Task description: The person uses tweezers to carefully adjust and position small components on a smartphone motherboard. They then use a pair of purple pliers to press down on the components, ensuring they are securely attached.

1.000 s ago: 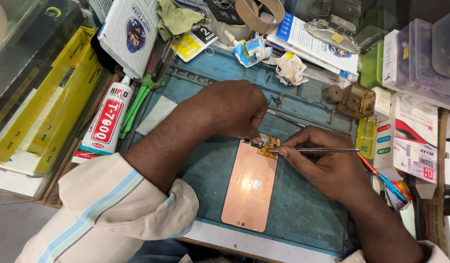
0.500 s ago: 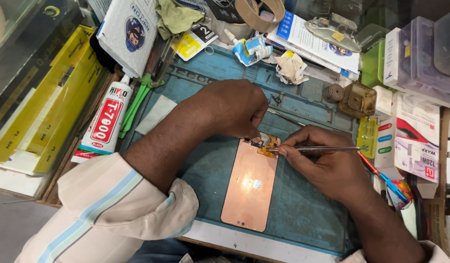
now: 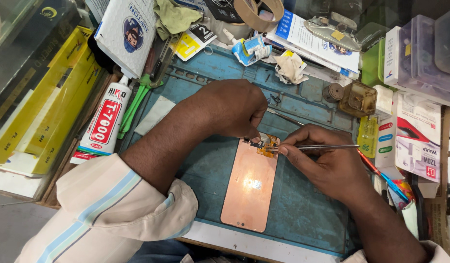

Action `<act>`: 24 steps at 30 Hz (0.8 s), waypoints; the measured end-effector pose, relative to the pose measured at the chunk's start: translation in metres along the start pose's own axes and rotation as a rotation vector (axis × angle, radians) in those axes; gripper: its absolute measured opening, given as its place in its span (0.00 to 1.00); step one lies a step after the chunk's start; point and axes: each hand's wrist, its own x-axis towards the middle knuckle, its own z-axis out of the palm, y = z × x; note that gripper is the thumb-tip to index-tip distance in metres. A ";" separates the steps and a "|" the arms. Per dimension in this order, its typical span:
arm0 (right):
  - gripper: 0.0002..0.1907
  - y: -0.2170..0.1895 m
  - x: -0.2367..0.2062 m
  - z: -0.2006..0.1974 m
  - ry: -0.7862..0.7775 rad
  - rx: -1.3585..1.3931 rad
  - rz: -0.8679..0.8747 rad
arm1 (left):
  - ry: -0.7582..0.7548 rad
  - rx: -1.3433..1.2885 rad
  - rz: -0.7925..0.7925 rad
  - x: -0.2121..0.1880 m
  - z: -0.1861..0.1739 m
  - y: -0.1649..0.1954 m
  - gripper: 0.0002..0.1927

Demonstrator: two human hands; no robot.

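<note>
A copper-coloured phone screen panel (image 3: 249,187) lies face down on the blue work mat (image 3: 307,214). At its top edge sits a small gold flex connector (image 3: 268,145). My left hand (image 3: 234,107) rests on the panel's top edge, fingertips pressing by the connector. My right hand (image 3: 327,163) holds thin metal tweezers (image 3: 322,146), whose tip touches the connector.
A white glue tube (image 3: 103,122) and green pry tools (image 3: 132,107) lie left of the mat. Yellow boxes (image 3: 49,112) stack at far left. Tissue (image 3: 289,67), tape roll (image 3: 259,12), small boxes (image 3: 415,131) and a red-blue tool (image 3: 381,175) crowd the back and right.
</note>
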 end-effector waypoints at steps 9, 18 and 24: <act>0.06 -0.003 0.001 0.000 0.005 -0.097 -0.096 | 0.008 0.013 0.005 -0.002 -0.001 0.000 0.17; 0.05 0.000 0.002 0.001 -0.019 0.026 0.005 | -0.042 0.001 -0.051 -0.005 -0.006 0.004 0.15; 0.06 0.000 0.001 0.001 -0.014 0.019 0.028 | -0.020 0.006 -0.039 -0.004 -0.005 0.003 0.17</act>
